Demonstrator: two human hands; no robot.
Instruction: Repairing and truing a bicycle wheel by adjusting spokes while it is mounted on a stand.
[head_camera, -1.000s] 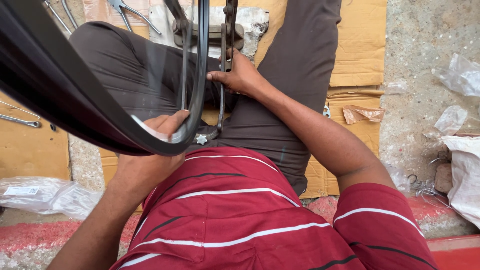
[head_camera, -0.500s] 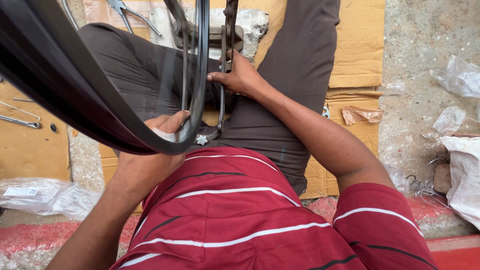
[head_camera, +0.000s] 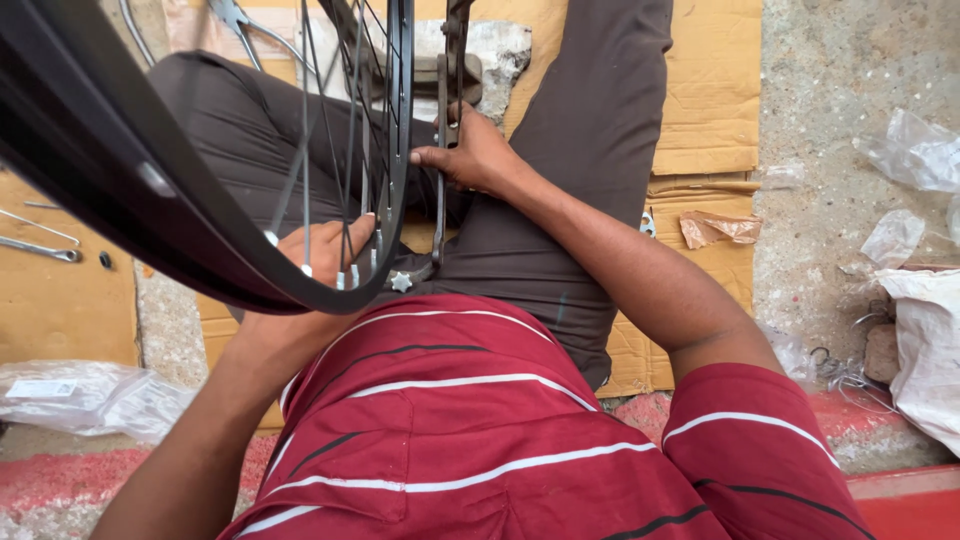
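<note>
1. Black bicycle wheel rim (head_camera: 120, 200) with thin steel spokes (head_camera: 345, 150) stands on edge over the lap, filling the upper left of the view, between the two hands.
2. Left hand (head_camera: 310, 260) sits behind the rim's lower arc, fingers curled up against the spokes near the nipples; whether it grips a spoke or only rests there, cannot tell.
3. Right hand (head_camera: 470, 155) is closed around a dark metal stand arm (head_camera: 442, 130) that runs upright just right of the rim.
4. Small star-shaped knob (head_camera: 400, 282) sits at the arm's foot, below the right hand, just beside the left thumb.
5. Person sits on flattened cardboard (head_camera: 710, 90) in dark trousers and a red striped shirt.
6. Left of the left hand: wrenches (head_camera: 40, 245) on cardboard, a clear plastic bag (head_camera: 90, 395) nearer.
7. Well right of the right hand: crumpled plastic (head_camera: 915, 150) and a white sack (head_camera: 930, 340) on concrete.
</note>
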